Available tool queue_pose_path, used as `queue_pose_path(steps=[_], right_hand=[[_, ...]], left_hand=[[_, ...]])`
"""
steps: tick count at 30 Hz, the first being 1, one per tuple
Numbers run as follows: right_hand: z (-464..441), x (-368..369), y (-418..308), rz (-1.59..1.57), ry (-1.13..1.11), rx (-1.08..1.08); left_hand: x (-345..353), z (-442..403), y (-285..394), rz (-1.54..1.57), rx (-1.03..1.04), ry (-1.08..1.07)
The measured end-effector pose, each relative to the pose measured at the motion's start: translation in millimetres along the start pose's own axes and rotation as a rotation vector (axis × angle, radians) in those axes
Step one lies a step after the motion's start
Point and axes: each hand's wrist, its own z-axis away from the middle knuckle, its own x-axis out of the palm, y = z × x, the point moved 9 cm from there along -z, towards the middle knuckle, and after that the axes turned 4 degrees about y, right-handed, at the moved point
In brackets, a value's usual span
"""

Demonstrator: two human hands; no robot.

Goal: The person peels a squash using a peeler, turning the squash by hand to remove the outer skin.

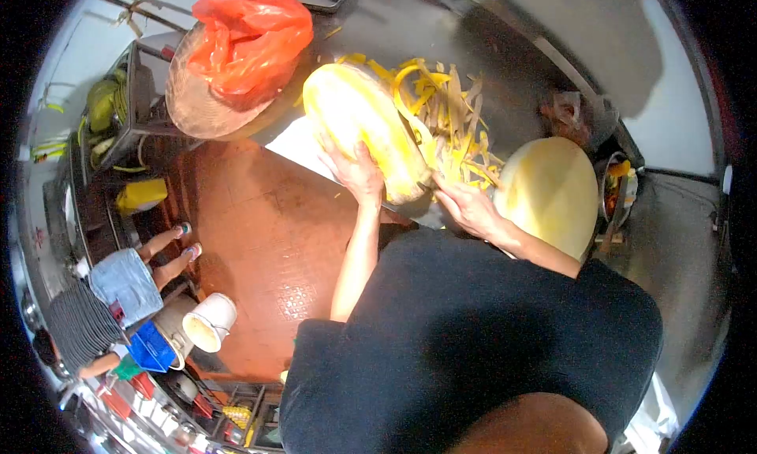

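A large, long yellow squash (359, 123) lies tilted on the metal counter, its surface partly pale and partly deeper yellow. My left hand (355, 170) grips its near left side, thumb and fingers pressed against it. At its lower right end is my right hand (469, 207), closed around a small tool whose kind I cannot make out. Long yellow and tan strips of peel (453, 111) are heaped along the squash's right side. Close to my right forearm rests a big pale yellow oval (550, 187) that looks like another squash, peeled.
A red plastic bag (252, 40) sits on a round board (193, 99) at the counter's left. Farther right stands a bowl (619, 190) with orange pieces. Across the tiled floor (268, 241), another person (126, 284) stands near a white bucket (209, 322) and shelving.
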Motion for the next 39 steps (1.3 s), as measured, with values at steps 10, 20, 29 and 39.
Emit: queue_pose_path(steps=[10,20,29,39], right_hand=[[-267.3,-34.5,-27.2,-0.197,0.017,-0.209],[-175.5,14.9,3.9,-0.116,0.324,-0.607],[25.2,18.4,44.7,-0.353,-0.099,0.098],[-322.6,24.3,-46.9,-0.188,-0.253,-0.328]], left_hand=[[5.7,-13.7,21.4,0.014,-0.005,-0.059],[4.2,-9.8,3.4,-0.006,0.079,0.056],[-3.2,-13.8,8.5,0.104,0.11,-0.054],[7.5,-10.9,36.4,-0.037,0.169,-0.069]])
